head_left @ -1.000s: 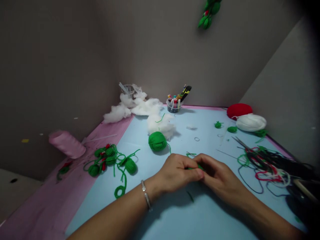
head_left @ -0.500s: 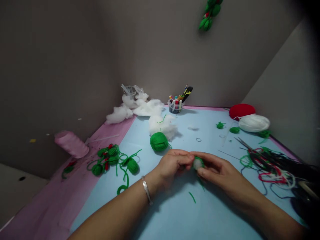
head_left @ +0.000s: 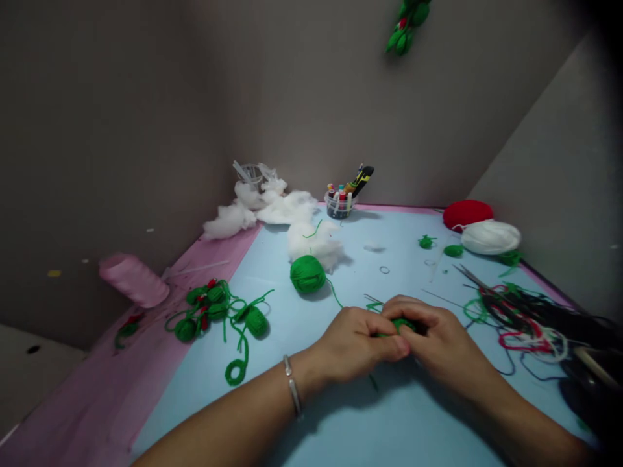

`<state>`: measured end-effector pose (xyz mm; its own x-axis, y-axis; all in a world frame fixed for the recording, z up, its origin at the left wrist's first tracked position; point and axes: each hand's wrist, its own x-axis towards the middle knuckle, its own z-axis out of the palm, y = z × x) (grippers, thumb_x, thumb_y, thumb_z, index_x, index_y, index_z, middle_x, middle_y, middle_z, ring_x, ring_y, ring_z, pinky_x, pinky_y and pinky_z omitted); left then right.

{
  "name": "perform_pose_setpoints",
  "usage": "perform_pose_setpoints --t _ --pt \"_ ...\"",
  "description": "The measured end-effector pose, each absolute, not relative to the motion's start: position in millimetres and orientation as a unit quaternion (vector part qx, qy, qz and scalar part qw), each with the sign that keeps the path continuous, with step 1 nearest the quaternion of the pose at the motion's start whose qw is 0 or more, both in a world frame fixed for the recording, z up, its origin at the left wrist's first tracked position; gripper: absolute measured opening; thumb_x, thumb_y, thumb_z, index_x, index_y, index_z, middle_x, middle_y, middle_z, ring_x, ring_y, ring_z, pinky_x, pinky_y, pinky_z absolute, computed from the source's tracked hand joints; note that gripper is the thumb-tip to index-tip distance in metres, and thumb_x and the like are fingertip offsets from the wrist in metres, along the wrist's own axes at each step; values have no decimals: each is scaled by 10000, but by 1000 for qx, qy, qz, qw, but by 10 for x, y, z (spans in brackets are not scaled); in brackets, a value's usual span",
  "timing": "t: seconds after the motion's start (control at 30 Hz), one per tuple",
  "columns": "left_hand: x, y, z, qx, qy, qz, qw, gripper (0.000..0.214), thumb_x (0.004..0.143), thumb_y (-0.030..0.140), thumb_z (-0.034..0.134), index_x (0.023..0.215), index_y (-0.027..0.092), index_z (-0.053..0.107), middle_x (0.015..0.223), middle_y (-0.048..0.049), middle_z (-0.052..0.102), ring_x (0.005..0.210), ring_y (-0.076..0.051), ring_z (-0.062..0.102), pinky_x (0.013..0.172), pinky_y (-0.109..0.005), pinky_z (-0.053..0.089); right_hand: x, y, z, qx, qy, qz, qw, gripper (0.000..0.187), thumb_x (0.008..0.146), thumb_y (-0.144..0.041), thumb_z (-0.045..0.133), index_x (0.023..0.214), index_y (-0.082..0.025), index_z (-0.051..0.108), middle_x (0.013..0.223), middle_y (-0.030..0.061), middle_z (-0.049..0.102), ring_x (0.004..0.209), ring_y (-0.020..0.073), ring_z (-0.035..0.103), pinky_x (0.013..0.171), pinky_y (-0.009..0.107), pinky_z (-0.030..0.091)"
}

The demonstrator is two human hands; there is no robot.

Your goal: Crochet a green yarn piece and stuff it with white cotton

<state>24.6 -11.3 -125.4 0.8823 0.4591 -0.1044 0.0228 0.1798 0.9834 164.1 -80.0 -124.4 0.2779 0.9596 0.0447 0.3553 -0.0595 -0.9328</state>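
Where the grips meet: a small green ball (head_left: 398,326) lies right of centre on the near side of the surface (head_left: 370,259), mostly hidden by fingers.

Left grip (head_left: 353,344): closed, fingers curled against the ball's left side and pressed up to the other hand; a silver bangle (head_left: 293,387) circles the wrist.

Right grip (head_left: 440,340): closed, fingers arched over the top of the ball, which both grips share.

What looks done: a cluster of green balls (head_left: 214,305) with red bits and loose green strands lies left of the hands; a similar green-and-red string (head_left: 403,26) hangs on the far wall.

What looks left: a large green yarn ball (head_left: 306,274) sits just beyond the hands, its strand trailing toward them, with cotton (head_left: 311,239) behind it.

Far right: a red ball (head_left: 467,214) and a white ball (head_left: 490,237).

Near right: a yarn tangle (head_left: 525,324).

Far left: a pink thread cone (head_left: 134,280).
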Motion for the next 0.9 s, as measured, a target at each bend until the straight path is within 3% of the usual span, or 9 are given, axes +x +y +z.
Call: perform_pose_setpoints --t 0.07,0.2,0.33,0.5,0.6,0.63,0.73,0.9 --pt "229 -139 -1230 676 207 153 690 305 736 331 600 514 177 459 521 55 334 533 -84 289 532 -268 202 1645 -808 -1257 -653 -508 311 468 137 585 -231 547 596 -237 684 696 26 642 713 187 580 681 318 447" --pt "199 -150 -1159 806 278 204 481 368 828 300 534 508 177 400 516 50 326 538 -97 301 555 -284 183 1650 -797 -1334 -660 -479 303 493 216 613 -282 605 820 -230 641 792 27 659 729 181 609 672 311 498" --pt "191 -111 -1130 832 361 207 367 270 806 411 613 644 196 592 593 22 531 599 -134 444 586 -278 242 1631 -769 -1396 -661 -468 305 501 237 644 -374 666 791 -234 544 747 20 615 720 177 624 650 297 534" --pt "169 -51 -1123 865 352 173 313 230 883 319 492 798 193 666 811 -60 689 729 -191 561 618 -292 289 1652 -809 -1324 -667 -490 309 469 324 694 -484 689 845 -216 588 830 68 676 781 207 669 708 325 568" --pt "160 -13 -1120 846 389 181 316 266 906 334 455 852 182 667 837 -80 695 734 -204 575 626 -296 306 1842 -760 -1176 -677 -553 271 402 411 744 -509 680 1022 -208 651 954 95 714 822 230 682 687 336 568" --pt "159 1 -1121 836 403 186 322 278 911 342 447 855 180 667 831 -83 694 730 -206 577 626 -295 312 1939 -694 -1126 -691 -612 191 333 427 836 -531 577 1132 -229 634 995 87 713 829 219 683 689 338 566" --pt "166 44 -1135 808 435 197 344 270 904 342 464 834 177 667 809 -80 687 725 -206 579 622 -290 324 2257 -324 -1067 -714 -639 67 278 286 880 -406 570 1077 -230 680 1033 113 676 924 251 643 840 425 512" --pt "184 100 -1179 778 442 206 395 257 884 322 499 736 177 650 729 -53 659 686 -186 561 598 -277 323 2510 417 -1337 -728 -657 -8 196 282 938 -369 558 1174 -219 597 1235 78 599 1022 181 615 874 394 527"
